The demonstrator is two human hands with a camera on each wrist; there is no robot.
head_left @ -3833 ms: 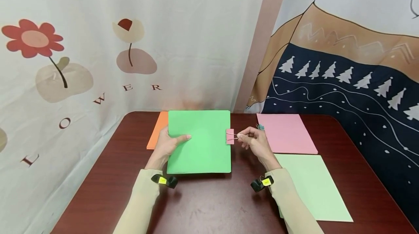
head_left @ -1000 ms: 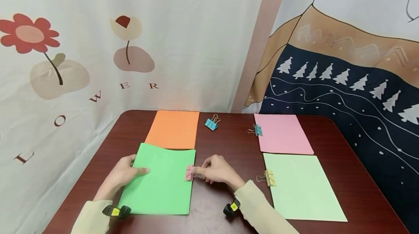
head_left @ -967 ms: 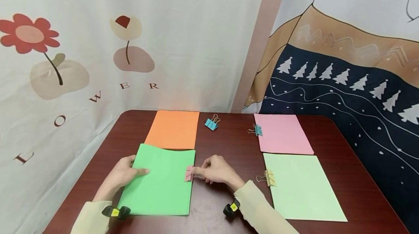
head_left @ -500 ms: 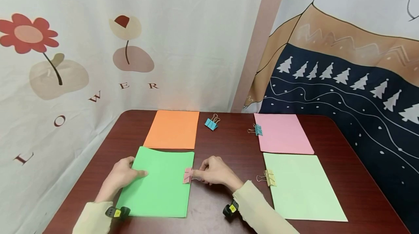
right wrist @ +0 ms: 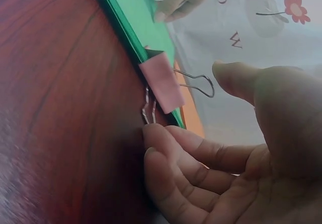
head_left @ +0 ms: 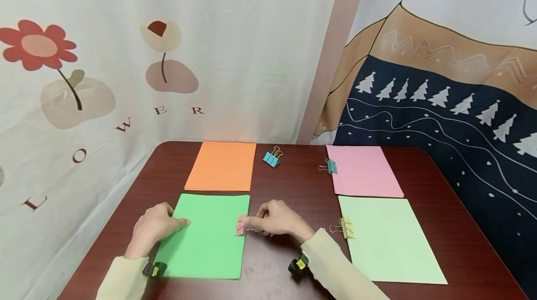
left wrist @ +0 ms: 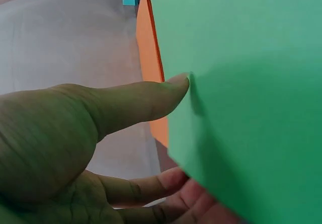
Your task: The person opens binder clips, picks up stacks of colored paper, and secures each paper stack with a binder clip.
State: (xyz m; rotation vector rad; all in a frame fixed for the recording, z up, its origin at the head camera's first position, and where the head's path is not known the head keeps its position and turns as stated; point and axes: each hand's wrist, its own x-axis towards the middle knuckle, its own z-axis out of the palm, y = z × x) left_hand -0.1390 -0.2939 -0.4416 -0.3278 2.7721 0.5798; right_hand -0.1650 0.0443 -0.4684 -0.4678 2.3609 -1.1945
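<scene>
A stack of bright green paper (head_left: 205,244) lies on the near left of the table. My left hand (head_left: 153,225) holds its left edge, the thumb on top and the other fingers at or below the edge in the left wrist view. A pink binder clip (right wrist: 162,83) sits on the stack's right edge, its wire handles spread apart. Around those handles is my right hand (head_left: 278,218). In the right wrist view its thumb stands off the upper handle, while the curled fingertips are at the lower one. Behind the green stack lies an orange paper stack (head_left: 222,167).
A loose blue binder clip (head_left: 271,157) lies at the back middle of the table (head_left: 293,178). To the right are a pink paper stack (head_left: 365,169) with a teal clip (head_left: 332,166) and a pale green one (head_left: 392,239) with a yellow clip (head_left: 347,228).
The green stack has come down from a raised position to the front left, with the pink clip on its edge. Its bowed far edge now lies straighter, and the orange stack shows fully.
</scene>
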